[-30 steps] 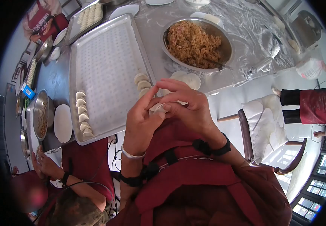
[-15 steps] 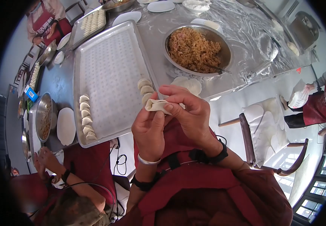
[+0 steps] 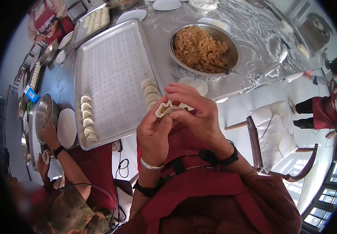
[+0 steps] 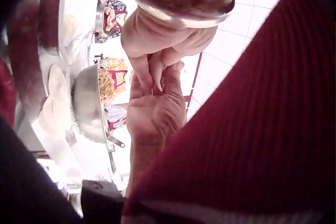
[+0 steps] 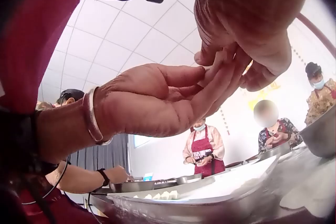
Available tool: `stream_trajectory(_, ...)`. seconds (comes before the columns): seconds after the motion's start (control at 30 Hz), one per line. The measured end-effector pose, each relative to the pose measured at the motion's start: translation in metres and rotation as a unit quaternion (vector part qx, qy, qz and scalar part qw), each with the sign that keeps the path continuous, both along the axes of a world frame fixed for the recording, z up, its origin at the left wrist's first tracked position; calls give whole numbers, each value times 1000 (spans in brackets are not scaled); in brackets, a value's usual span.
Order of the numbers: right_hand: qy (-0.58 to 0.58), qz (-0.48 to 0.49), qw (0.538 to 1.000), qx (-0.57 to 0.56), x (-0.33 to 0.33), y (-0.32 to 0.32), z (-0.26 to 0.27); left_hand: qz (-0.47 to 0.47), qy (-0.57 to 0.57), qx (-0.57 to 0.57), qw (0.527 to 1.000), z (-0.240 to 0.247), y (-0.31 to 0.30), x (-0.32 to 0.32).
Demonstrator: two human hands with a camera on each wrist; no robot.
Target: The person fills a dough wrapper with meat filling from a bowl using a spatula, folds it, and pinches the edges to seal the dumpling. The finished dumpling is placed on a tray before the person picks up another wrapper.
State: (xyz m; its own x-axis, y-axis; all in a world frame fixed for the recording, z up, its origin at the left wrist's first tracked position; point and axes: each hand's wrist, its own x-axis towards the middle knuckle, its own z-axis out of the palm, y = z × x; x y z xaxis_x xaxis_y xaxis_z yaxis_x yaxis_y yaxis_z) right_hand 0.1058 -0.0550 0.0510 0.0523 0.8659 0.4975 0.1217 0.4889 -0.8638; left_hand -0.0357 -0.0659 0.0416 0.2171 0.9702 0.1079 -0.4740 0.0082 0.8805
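Observation:
Both hands meet at a partly folded dough wrapper [image 3: 167,109] with brown filling showing at its open left end. The left hand [image 3: 153,136] pinches that end between thumb and fingers; the right hand [image 3: 197,113] grips the other side, its thumb along the near edge. In the left wrist view the left hand [image 4: 168,35] hangs over the right hand [image 4: 157,113], and the wrapper is mostly hidden. From the right wrist, the left hand [image 5: 152,98] and right hand [image 5: 247,24] touch around the pale dough [image 5: 210,74].
Just beyond the hands lies a large metal tray [image 3: 114,78] with dumplings [image 3: 86,113] along both sides. A bowl of filling [image 3: 201,50] and round wrappers [image 3: 195,85] are at the right. Another person's arm [image 3: 69,163] reaches in at left. A chair [image 3: 271,132] stands right.
The hands close together, then part slightly; the wrapper turns so its filling shows. At left, another person's hand has moved into a bowl. The person at right has moved, an arm now toward the table.

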Motion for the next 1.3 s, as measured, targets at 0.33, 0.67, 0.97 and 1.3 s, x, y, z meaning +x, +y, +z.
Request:
stream_trajectory(0.33, -113, -8, 992, 58, 8, 0, -4, -3, 143, 15, 990, 2, -2, -2)
stream_trajectory(0.67, -33, 77, 996, -8, 8, 1, -1, -48, 87, -13, 995, 6, 1, -2)
stream_trajectory(0.97, -48, 28, 996, 68, 8, 5, -11, -48, 94, -48, 993, 16, -1, -2)
stream_trajectory(1.3, -58, -34, 997, 28, 0, 0, -8, 7, 109, -17, 994, 5, -3, -2)
